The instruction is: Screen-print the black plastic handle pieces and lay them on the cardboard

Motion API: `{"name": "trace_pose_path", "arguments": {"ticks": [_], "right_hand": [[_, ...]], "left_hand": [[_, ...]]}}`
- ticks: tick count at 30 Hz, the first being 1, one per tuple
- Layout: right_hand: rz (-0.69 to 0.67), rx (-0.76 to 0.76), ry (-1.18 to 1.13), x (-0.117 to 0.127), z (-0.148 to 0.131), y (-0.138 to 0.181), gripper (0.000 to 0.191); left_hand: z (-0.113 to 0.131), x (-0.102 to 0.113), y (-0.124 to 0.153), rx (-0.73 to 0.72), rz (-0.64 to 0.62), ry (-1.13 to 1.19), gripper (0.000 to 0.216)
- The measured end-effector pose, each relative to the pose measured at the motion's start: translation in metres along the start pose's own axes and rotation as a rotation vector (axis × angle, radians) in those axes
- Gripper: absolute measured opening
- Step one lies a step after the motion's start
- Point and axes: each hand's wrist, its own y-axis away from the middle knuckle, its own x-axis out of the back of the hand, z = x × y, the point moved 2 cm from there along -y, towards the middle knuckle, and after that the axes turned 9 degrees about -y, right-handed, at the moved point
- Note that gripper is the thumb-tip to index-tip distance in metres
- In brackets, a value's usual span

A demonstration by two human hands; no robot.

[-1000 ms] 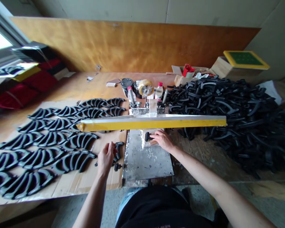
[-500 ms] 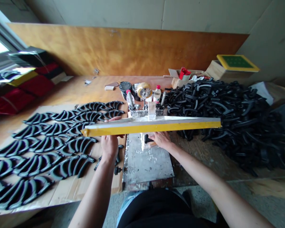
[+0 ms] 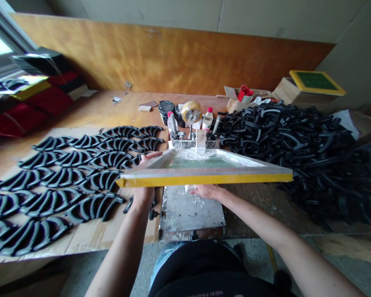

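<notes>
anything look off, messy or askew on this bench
The metal base plate under the yellow-edged screen frame is smeared and scuffed. Black parts lie in neat rows on the left but in a loose heap on the right. Nothing looks spilled or broken.

A long wooden bench (image 3: 111,107) carries a cardboard sheet (image 3: 111,235) at its left end, lined with rows of black curved parts (image 3: 64,177). A metal plate (image 3: 191,210) lies at the front edge, bottles (image 3: 207,119) and tape (image 3: 190,111) mid-bench, a loose black pile (image 3: 297,140) right.
</notes>
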Motion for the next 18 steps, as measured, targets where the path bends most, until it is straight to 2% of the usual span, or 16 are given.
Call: {"name": "trace_pose_path", "arguments": {"ticks": [3, 5, 9, 11, 15, 16, 18], "right_hand": [[-0.069, 0.122, -0.129, -0.004, -0.014, 0.010, 0.052], [-0.057, 0.172, -0.201, -0.003, -0.017, 0.011, 0.049], [0.094, -0.014, -0.099, -0.002, -0.006, -0.002, 0.060], [0.063, -0.031, -0.075, -0.006, -0.007, -0.004, 0.061], [-0.094, 0.154, -0.263, -0.009, -0.022, 0.017, 0.028], [-0.074, 0.121, -0.316, -0.005, -0.020, 0.024, 0.023], [0.100, -0.111, -0.378, 0.010, -0.003, 0.040, 0.018]], "left_hand": [[0.005, -0.004, -0.006, -0.055, 0.029, -0.063, 0.029], [0.005, -0.006, -0.008, -0.086, 0.030, -0.017, 0.027], [0.003, -0.011, -0.009, -0.098, 0.042, 0.082, 0.026], [0.003, -0.012, -0.009, -0.090, 0.044, 0.087, 0.027], [0.001, -0.010, -0.011, -0.092, 0.027, 0.029, 0.031], [0.000, -0.008, -0.010, -0.096, 0.020, -0.009, 0.033], [-0.005, -0.003, -0.007, -0.083, -0.003, -0.076, 0.038]]}}
